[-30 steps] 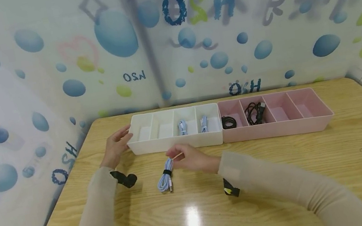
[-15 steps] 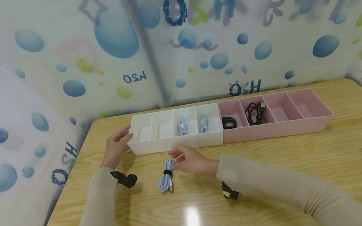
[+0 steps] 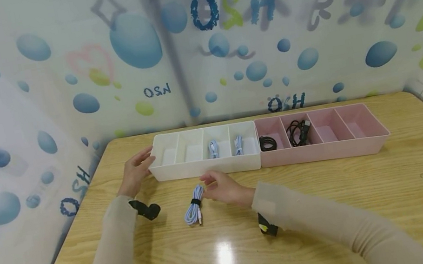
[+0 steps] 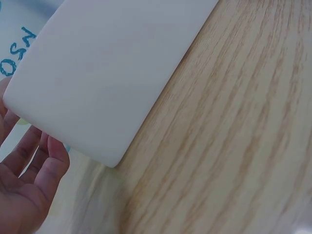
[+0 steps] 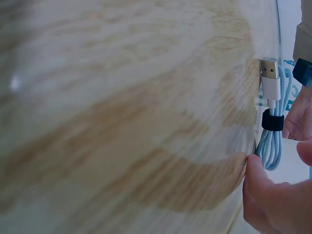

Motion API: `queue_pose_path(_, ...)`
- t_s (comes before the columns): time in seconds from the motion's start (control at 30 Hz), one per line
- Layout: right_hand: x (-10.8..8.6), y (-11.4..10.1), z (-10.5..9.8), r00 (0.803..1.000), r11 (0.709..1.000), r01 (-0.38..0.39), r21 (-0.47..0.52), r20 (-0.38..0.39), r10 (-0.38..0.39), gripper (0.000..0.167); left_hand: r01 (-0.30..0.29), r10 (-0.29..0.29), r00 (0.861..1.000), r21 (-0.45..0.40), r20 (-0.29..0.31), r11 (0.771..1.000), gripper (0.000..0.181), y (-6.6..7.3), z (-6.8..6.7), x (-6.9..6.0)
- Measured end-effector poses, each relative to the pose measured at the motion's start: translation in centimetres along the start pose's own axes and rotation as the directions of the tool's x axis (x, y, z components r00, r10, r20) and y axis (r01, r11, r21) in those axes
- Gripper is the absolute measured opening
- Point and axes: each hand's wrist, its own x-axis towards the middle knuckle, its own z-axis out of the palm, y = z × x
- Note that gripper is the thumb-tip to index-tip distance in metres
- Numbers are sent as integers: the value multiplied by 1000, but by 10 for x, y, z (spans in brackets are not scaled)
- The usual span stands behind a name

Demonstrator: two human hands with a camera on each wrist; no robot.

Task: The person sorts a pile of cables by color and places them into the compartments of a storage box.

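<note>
A light blue USB cable (image 3: 194, 206), coiled lengthwise and bound with a black strap, lies on the table in front of the white divided box (image 3: 206, 168). My right hand (image 3: 224, 188) is just beside the cable's far end, its fingers loosely bent and apart. In the right wrist view a fingertip sits close to the loops of the cable (image 5: 269, 146); whether they touch I cannot tell. At the box's left end rests my left hand (image 3: 134, 173), fingers against its end wall. The left wrist view shows that hand (image 4: 29, 180) by the box's corner.
Two blue cable bundles, one cable (image 3: 214, 149) and another cable (image 3: 238, 144), lie in the white box's right compartments. A pink divided box (image 3: 321, 152) adjoins it, with a black coiled cable (image 3: 267, 143) and a black USB cable (image 3: 299, 132). A patterned wall covering (image 3: 219, 78) stands behind.
My right hand has drawn slightly right and toward me, away from the cable's far end. The cable, boxes and left hand stay where they were.
</note>
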Motion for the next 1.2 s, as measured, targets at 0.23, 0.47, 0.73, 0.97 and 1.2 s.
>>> queue_pose_path(0.23,2,2,1,1000,999,-14,45,-16,15,41,-12,12,1000,1,-3,1000,49,-1,1,0)
queue_pose_path(0.47,7,3,1,997,995,-75,72,-7,75,43,-11,11,1000,-3,-10,1000,49,-4,1,2)
queue_pose_path(0.73,10,2,0,996,995,-86,44,9,86,44,-17,17,1000,-15,-7,1000,49,-6,-1,2)
queue_pose_path(0.97,13,1,-1,994,994,-107,21,30,106,44,-16,16,1000,-19,-8,1000,51,-6,0,2)
queue_pose_path(1.2,17,0,-2,992,992,-118,39,57,116,46,-21,21,1000,-26,0,999,51,-7,0,3)
